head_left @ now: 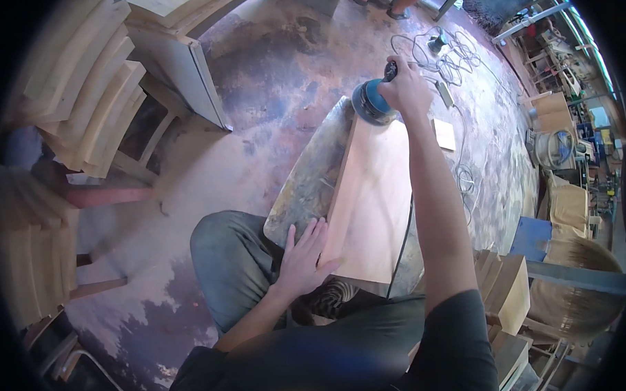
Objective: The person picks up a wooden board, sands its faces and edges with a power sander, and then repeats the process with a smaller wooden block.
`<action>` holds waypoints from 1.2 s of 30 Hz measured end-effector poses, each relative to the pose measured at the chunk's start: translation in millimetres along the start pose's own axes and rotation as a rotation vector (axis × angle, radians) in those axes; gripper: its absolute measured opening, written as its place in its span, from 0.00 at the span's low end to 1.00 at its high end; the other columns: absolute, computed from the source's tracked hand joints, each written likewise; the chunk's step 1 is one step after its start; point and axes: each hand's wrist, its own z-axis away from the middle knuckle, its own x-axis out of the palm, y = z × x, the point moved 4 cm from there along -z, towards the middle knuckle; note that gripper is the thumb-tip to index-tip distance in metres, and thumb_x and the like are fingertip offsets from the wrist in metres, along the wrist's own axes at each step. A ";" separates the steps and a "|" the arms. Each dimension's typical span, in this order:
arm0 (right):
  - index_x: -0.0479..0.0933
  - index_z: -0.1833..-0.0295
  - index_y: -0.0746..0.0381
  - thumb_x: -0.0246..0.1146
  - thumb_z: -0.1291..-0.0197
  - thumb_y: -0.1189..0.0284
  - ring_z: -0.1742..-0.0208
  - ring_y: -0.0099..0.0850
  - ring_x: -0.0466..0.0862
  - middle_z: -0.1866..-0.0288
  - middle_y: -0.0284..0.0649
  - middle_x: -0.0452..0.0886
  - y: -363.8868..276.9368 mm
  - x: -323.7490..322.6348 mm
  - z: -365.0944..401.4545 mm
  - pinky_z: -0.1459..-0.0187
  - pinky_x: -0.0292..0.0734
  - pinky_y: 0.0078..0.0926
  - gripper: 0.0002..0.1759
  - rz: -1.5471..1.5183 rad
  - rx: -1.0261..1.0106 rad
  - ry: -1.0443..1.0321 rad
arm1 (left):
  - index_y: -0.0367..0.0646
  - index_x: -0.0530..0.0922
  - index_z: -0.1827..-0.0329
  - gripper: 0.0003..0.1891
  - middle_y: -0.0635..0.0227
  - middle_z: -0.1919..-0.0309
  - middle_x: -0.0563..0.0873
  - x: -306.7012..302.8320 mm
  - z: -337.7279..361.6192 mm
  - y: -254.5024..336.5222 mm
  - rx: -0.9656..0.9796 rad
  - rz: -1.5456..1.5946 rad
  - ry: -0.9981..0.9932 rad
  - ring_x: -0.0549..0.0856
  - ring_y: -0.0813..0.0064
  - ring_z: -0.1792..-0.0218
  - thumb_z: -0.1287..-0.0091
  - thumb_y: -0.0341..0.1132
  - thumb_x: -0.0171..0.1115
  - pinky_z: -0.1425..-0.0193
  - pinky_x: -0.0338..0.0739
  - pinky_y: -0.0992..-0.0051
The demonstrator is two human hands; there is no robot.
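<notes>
A pale wooden board lies lengthwise on a worn, stained work surface in front of my knees. At the board's far end, my right hand is closed around a blue power sander, whose round base rests on the wood. Against the board's near left edge lies my left hand, fingers stretched out and touching the wood, with nothing gripped. A dark cord runs along the board's right side and over its near end.
Stacked curved wooden pieces stand on the left, with more stacks below. A tangled cable and a small wooden block lie on the floor ahead. Cut timber sits near my right elbow. Another person's feet show far ahead.
</notes>
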 end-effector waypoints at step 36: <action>0.84 0.29 0.42 0.73 0.44 0.58 0.38 0.52 0.92 0.34 0.41 0.90 -8.0 -35.7 104.5 0.41 0.89 0.50 0.34 -0.264 -0.077 0.007 | 0.43 0.75 0.21 0.54 0.45 0.31 0.88 -52.2 -291.7 -11.7 0.019 0.096 -0.041 0.88 0.43 0.30 0.49 0.57 0.90 0.30 0.83 0.50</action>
